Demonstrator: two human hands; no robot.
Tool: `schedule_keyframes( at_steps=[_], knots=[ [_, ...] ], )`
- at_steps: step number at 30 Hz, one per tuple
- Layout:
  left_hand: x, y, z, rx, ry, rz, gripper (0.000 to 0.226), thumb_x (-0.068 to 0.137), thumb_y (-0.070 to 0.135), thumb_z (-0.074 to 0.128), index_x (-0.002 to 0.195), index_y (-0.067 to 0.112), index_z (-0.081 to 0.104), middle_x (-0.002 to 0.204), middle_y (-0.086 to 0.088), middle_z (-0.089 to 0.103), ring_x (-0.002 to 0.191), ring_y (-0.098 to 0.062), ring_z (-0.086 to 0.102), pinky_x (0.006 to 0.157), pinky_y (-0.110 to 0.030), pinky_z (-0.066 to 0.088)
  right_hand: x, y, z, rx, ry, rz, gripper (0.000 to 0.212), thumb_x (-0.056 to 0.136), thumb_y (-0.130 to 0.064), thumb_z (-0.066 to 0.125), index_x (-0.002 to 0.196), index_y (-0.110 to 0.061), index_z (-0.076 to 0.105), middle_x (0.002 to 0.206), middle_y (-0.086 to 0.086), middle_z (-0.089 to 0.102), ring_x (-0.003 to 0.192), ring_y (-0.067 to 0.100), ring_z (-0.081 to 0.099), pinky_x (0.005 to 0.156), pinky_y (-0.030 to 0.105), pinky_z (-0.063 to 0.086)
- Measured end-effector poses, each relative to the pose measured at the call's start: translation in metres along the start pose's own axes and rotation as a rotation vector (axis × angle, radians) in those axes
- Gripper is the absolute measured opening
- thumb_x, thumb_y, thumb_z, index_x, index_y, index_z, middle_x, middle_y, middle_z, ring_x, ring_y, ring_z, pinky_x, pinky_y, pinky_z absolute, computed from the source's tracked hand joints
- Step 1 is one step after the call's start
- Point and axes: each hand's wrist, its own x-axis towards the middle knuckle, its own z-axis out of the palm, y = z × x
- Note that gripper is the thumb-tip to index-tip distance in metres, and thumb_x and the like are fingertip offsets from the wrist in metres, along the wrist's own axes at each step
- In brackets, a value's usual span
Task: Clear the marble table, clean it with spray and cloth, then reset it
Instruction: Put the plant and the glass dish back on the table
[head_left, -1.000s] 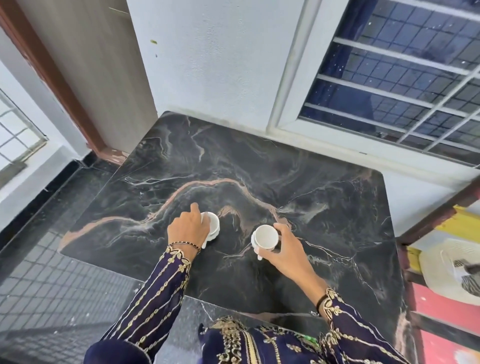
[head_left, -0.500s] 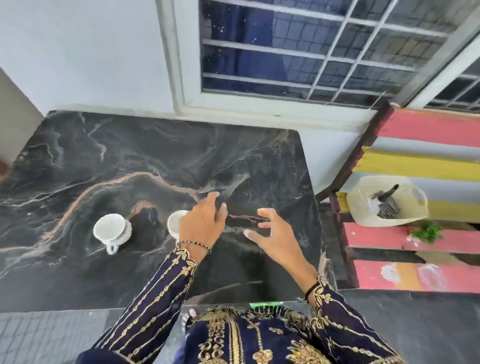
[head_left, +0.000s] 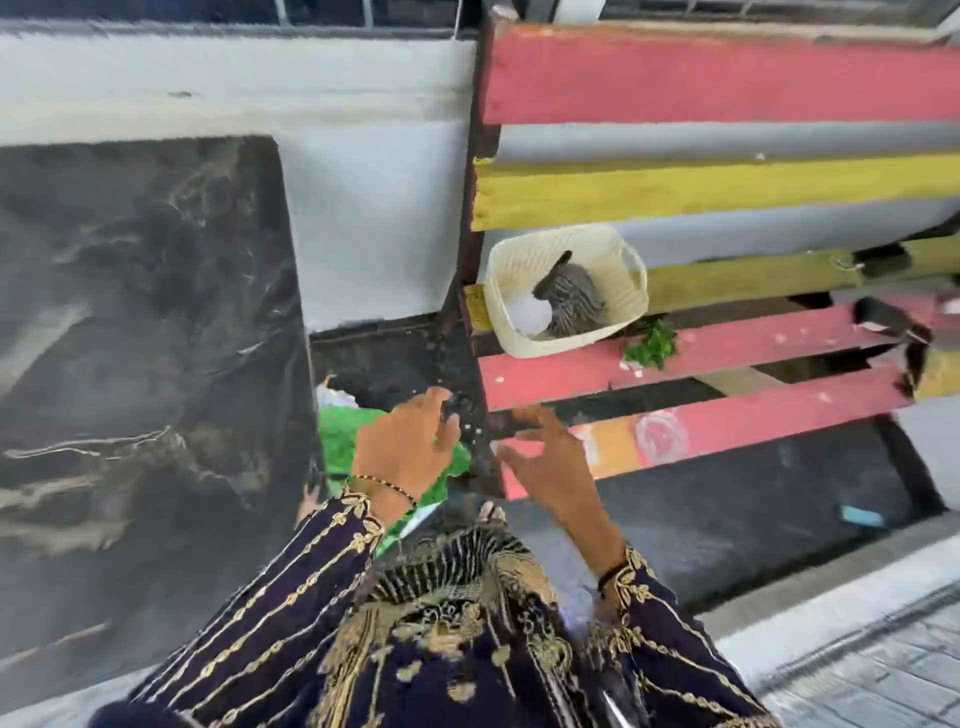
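The marble desk (head_left: 145, 312) fills the left of the blurred view, dark with pale veins, its right edge just beside the left hand (head_left: 402, 452). That hand hangs past the desk's edge over the floor, its fingers (head_left: 434, 402) loosely bent forward with nothing seen in them. The right hand (head_left: 550, 462) is close beside it, fingers spread and straight, gripping nothing. Under the left hand lies something bright green (head_left: 343, 431); the blur hides what it is. To the right is a slatted bench (head_left: 727, 73) painted red and yellow. On its seat a cream basket (head_left: 550, 344) holds a striped cloth (head_left: 571, 296), with green leaves (head_left: 652, 345) just beside it
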Motion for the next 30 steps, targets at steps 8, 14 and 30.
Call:
schedule_keyframes(
  at_steps=[8,14,30],
  knots=[
    [0.106,0.146,0.122,0.187,-0.241,0.428,0.035,0.096,0.030,0.041,0.127,0.017,0.049,0.121,-0.002,0.059,0.092,-0.029,0.067,0.066,-0.037,0.051,0.063,0.194,-0.094,-0.117,0.128,0.270,0.068,0.080,-0.034,0.087,0.132,-0.007,0.055,0.131,0.013,0.063,0.115,0.032,0.062,0.090,0.039,0.048],
    [0.203,0.216,0.196,0.304,-0.259,0.540,0.056,0.089,0.016,0.053,0.141,0.018,0.034,0.150,-0.014,0.030,0.099,-0.031,0.063,0.062,-0.036,0.050,0.107,0.286,-0.120,-0.285,0.143,0.307,0.088,0.071,-0.029,0.093,0.140,0.002,0.049,0.143,0.024,0.051,0.128,0.045,0.050,0.104,0.052,0.037],
    [0.273,0.240,0.258,0.404,-0.303,0.641,0.039,0.094,0.003,0.042,0.132,0.011,0.046,0.133,-0.023,0.039,0.096,-0.033,0.063,0.076,-0.041,0.055,0.153,0.319,-0.104,-0.335,-0.054,0.296,0.097,0.068,-0.029,0.091,0.150,-0.026,0.039,0.148,0.015,0.032,0.132,0.043,0.033,0.089,0.062,0.054]
  ],
)
